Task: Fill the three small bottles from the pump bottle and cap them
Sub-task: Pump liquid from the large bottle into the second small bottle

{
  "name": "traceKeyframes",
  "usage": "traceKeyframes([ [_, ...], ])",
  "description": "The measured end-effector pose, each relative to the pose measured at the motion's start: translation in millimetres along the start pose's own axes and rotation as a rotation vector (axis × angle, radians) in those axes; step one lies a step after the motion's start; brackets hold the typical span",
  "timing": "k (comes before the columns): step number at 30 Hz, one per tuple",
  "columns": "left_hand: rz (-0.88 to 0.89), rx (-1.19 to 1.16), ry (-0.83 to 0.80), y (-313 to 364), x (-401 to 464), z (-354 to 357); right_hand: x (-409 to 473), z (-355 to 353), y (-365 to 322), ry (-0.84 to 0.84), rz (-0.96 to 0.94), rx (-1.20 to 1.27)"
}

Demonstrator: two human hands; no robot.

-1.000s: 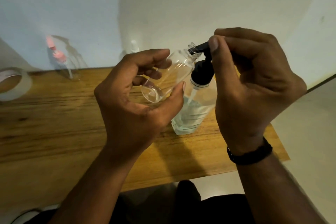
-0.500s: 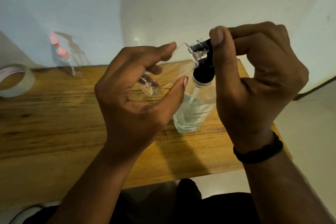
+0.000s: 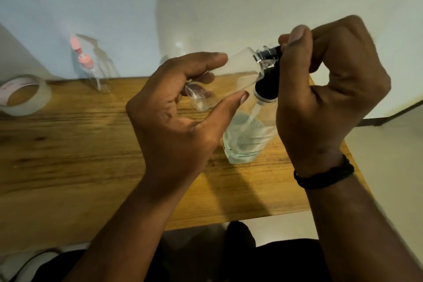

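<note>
My left hand (image 3: 178,119) holds a small clear bottle (image 3: 238,75) tilted, its open mouth against the black nozzle of the pump bottle (image 3: 247,142). A little clear liquid lies in the small bottle's low end. My right hand (image 3: 325,89) is closed around the black pump head (image 3: 267,84), thumb on top. The pump bottle stands on the wooden table (image 3: 68,158), holding clear liquid near its bottom. Two more small clear bottles with pink caps (image 3: 91,64) stand at the back left against the wall.
A roll of clear tape (image 3: 23,96) lies at the far left of the table. A faint clear bottle (image 3: 178,50) stands by the wall behind my left hand. The table's right and front edges are near the pump bottle. A black band circles my right wrist.
My view has shifted slightly. Both hands stay on the small bottle and the pump head, and my right hand has risen a little with the pump head.
</note>
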State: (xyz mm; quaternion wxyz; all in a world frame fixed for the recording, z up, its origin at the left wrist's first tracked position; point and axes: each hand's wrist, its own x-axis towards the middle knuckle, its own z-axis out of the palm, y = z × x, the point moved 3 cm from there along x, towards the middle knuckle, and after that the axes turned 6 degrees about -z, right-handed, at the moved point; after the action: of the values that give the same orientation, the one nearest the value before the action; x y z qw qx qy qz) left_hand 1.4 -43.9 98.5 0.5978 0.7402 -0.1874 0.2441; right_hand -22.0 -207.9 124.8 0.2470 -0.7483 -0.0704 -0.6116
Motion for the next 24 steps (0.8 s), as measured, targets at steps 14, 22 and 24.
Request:
traceKeyframes([
  [14,0.08,0.021,0.03,-5,-2,2,-4,5,0,0.057,0.0,0.016],
  [22,0.067,0.016,0.046,-5,-3,2,0,3,4,0.015,-0.027,-0.008],
  [24,0.069,0.005,0.048,-5,-4,3,-1,2,3,0.017,-0.037,-0.002],
])
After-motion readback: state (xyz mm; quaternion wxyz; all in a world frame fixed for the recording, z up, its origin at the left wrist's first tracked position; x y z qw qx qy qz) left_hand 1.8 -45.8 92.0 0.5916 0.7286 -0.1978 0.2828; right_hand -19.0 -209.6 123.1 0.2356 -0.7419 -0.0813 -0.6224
